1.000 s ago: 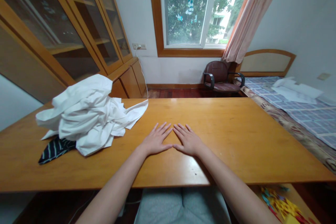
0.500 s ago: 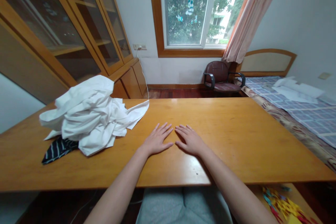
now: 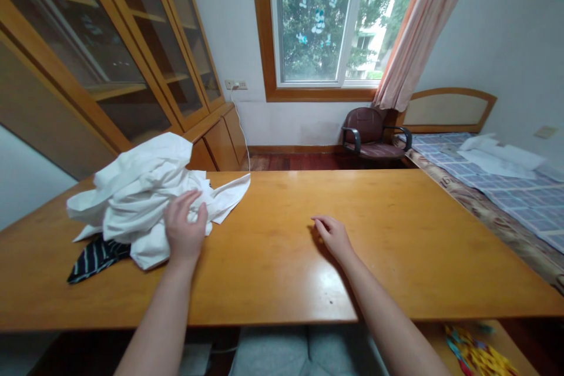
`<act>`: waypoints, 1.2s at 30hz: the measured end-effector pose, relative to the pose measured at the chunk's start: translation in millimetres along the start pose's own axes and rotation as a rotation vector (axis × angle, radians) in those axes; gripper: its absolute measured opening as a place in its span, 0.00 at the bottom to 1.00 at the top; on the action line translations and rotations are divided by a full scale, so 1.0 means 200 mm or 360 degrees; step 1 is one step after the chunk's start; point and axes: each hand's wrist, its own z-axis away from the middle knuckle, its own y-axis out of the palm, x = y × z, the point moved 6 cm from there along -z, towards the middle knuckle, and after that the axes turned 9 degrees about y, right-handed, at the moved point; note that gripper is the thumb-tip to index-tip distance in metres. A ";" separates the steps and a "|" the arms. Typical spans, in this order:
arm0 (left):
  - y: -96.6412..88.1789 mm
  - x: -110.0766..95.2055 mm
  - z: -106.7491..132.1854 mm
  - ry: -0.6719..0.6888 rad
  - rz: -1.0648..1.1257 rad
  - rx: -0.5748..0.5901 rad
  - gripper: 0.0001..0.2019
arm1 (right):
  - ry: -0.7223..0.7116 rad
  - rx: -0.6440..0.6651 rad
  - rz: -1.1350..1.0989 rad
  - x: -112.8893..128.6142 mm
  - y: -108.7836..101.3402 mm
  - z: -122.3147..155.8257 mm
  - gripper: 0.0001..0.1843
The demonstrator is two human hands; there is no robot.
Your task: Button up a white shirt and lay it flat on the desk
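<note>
A rumpled white cloth (image 3: 136,185) lies heaped on the left of the wooden bench (image 3: 268,264), partly over a dark striped cloth (image 3: 97,258). The left hand (image 3: 185,226) is at its near right side, fingers and thumb apart; contact is unclear. The right hand (image 3: 335,238) curls inward; whether it is closed, I cannot tell. Tugging one fold could tangle the heap or drag the striped cloth along.
</note>
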 end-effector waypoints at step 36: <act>0.18 -0.52 -0.26 0.0448 0.0427 0.0380 0.12 | -0.0010 -0.0082 0.0002 0.01 0.00 0.01 0.23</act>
